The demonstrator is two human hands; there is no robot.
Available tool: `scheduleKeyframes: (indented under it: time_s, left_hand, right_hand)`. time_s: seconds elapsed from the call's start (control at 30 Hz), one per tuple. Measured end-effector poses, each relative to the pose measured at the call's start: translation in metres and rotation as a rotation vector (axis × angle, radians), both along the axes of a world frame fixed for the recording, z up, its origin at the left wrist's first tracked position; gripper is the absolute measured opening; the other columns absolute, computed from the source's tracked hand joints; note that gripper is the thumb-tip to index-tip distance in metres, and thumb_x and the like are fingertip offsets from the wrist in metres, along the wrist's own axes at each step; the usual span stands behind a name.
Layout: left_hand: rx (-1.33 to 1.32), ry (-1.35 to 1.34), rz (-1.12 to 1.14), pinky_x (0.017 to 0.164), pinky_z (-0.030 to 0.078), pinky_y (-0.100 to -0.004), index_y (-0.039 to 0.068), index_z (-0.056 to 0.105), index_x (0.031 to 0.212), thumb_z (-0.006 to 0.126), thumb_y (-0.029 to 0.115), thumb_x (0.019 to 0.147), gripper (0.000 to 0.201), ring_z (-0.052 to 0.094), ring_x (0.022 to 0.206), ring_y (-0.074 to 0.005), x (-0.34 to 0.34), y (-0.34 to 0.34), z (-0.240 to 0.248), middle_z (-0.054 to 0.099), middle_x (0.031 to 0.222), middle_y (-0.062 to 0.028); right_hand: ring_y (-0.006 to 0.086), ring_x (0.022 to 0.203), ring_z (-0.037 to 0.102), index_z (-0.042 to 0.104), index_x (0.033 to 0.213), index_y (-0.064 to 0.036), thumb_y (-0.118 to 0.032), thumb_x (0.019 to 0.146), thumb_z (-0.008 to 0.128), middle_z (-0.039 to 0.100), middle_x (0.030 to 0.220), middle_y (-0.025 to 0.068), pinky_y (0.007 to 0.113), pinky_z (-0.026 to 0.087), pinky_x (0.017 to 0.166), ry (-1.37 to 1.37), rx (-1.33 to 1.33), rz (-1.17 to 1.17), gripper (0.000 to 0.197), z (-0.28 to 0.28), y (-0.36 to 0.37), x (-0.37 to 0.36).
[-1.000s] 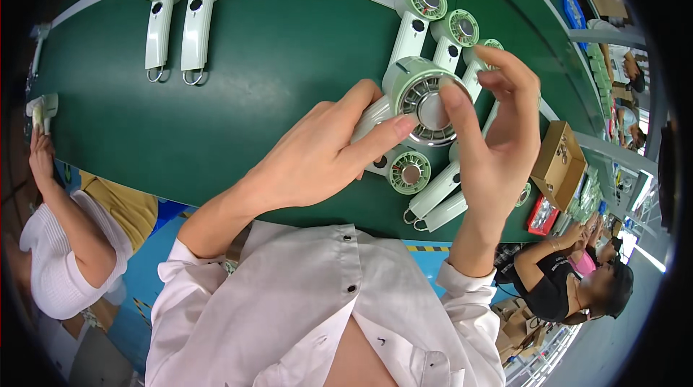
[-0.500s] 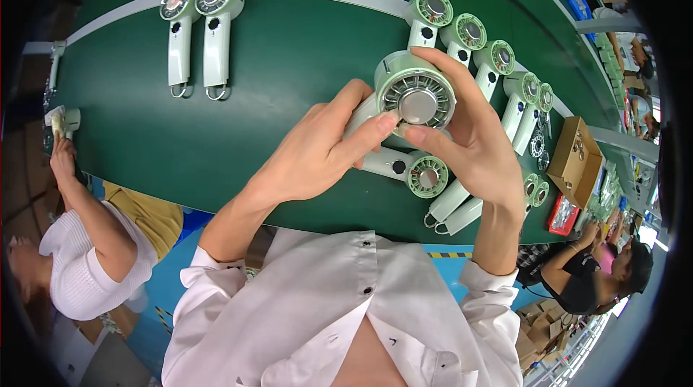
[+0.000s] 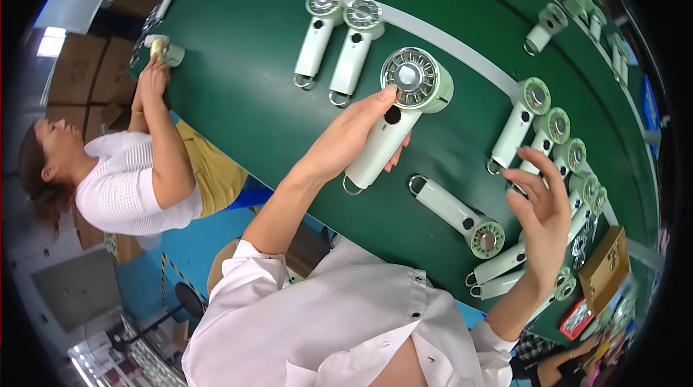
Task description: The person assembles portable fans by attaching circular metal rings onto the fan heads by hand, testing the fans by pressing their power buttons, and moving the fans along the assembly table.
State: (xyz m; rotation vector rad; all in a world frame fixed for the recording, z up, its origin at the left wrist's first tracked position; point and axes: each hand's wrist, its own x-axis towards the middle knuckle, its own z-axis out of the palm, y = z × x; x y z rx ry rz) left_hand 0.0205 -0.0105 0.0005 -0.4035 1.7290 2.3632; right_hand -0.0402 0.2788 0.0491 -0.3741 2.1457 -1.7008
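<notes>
My left hand is closed round a white and pale green handheld fan, its round grille turned up and a wire loop at the handle's lower end. The thumb presses by the rim of the grille. Apart from it, my right hand hovers at the right with fingers loosely curled and spread, holding nothing. Below and between the hands, another handheld fan lies slantwise on the green table. Two more fans, a left one and a right one, lie side by side beyond my left hand.
Several fans line the right side, partly behind my right hand. Past them stand a cardboard box and a red tray. A person in a white top works at the left end. A pale strip crosses the tabletop.
My right hand has let go of the fan and moved away to the right. The left hand keeps the fan, now with its handle showing. The whole view has turned leftward.
</notes>
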Motion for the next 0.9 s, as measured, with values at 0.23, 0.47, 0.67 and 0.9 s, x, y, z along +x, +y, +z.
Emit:
scheduleKeyframes:
  time_s: [0.23,0.47,0.67,0.9]
  left_hand:
    - [-0.039,-0.026,0.120,0.056,0.053,-0.0291,0.003,0.057,0.107,0.044,0.049,0.106,0.048,0.060,0.059,-0.0134,0.021,-0.036,0.008,0.062,0.081,-0.0060]
    - [-0.996,-0.030,0.624,0.055,0.053,-0.0330,-0.005,0.041,0.115,0.081,0.035,0.084,0.065,0.065,0.062,-0.0190,-0.017,-0.166,-0.013,0.066,0.087,-0.0179]
    - [-1.290,-0.052,0.497,0.084,0.052,-0.0452,-0.005,0.052,0.113,0.075,0.045,0.086,0.061,0.069,0.096,-0.0386,-0.050,-0.230,-0.083,0.069,0.100,-0.0266]
    - [-1.220,0.057,0.364,0.086,0.050,-0.0389,-0.009,0.064,0.110,0.074,0.036,0.090,0.050,0.065,0.098,-0.0272,-0.063,-0.223,-0.087,0.069,0.103,-0.0224]
  right_hand:
    - [0.0168,0.108,0.065,0.058,0.130,0.0036,-0.009,0.091,0.066,0.066,0.120,0.0124,0.029,0.046,0.090,0.038,0.056,-0.118,0.042,-0.004,0.015,-0.003]
    - [0.0194,0.100,0.067,0.063,0.122,0.0033,-0.008,0.096,0.061,0.068,0.115,0.0150,0.033,0.048,0.099,0.147,0.112,-0.321,0.029,-0.006,0.063,0.012]
    - [0.0199,0.097,0.068,0.064,0.119,0.0049,-0.008,0.096,0.064,0.070,0.111,0.0157,0.033,0.050,0.096,0.115,0.025,-0.463,0.026,-0.017,0.077,0.023]
    - [0.0178,0.095,0.068,0.064,0.116,0.0042,-0.010,0.096,0.065,0.071,0.109,0.0135,0.031,0.049,0.094,0.026,0.020,-0.602,0.025,-0.015,0.102,0.039]
